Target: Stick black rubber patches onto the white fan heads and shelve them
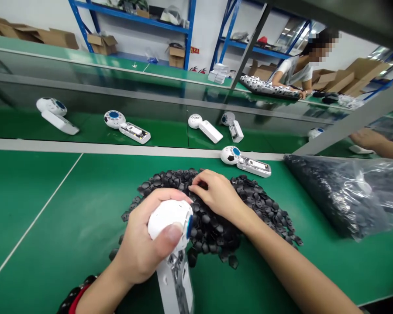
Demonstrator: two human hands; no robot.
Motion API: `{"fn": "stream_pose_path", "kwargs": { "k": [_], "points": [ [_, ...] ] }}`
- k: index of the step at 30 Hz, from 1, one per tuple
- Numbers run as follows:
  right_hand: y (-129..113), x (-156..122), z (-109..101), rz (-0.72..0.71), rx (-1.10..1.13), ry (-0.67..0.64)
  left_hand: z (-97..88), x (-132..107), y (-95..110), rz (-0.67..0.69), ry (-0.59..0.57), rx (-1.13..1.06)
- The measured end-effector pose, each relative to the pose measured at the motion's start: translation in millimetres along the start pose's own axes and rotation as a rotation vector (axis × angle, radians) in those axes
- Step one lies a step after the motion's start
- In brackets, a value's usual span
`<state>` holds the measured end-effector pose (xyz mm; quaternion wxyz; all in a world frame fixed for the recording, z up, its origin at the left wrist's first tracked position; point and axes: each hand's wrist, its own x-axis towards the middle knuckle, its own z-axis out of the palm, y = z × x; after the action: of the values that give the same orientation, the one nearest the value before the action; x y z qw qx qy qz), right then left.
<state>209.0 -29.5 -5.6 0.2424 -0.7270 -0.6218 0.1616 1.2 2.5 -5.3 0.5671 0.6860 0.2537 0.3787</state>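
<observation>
My left hand (pixel 144 244) is wrapped round the round head of a white hand-held fan (pixel 172 244), whose handle points toward me with its inside exposed. A blue ring shows on the fan's face. My right hand (pixel 216 194) rests on a heap of small black plastic pieces (pixel 222 218) on the green table (pixel 52 209). Its fingertips are pinched together among the pieces at the heap's top. What they pinch is too small to make out.
A conveyor behind carries several white fans, one (pixel 245 161) at the near edge and others (pixel 126 126) farther back. A clear bag of black parts (pixel 347 192) lies at right. Another person (pixel 298 69) works at the far bench; someone's hand (pixel 376 141) shows at right.
</observation>
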Motion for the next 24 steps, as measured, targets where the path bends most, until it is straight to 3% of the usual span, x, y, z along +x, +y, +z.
{"fn": "stream_pose_path", "kwargs": {
  "k": [3, 6, 9, 13, 19, 24],
  "points": [
    [-14, -12, -9, -0.152, 0.188, 0.135, 6.2, -1, -2, -0.015, 0.011, -0.033],
    [-27, -23, -13, -0.548, 0.371, 0.357, 12.3, -3, -6, -0.012, 0.097, -0.138],
    [-33, -29, -9, -0.75, 0.396, 0.395, 14.7, -5, -8, 0.004, 0.088, -0.195],
    [-32, -34, -4, -0.804, 0.397, 0.348, 11.7, -4, -5, 0.035, 0.06, -0.141],
    [-32, -47, 6, -0.754, 0.215, 0.246, 4.9, -3, -4, 0.074, 0.119, 0.009],
    [-35, -49, 6, -0.727, 0.222, 0.245, 2.0, -5, 4, 0.197, 0.09, 0.156]
  ]
}}
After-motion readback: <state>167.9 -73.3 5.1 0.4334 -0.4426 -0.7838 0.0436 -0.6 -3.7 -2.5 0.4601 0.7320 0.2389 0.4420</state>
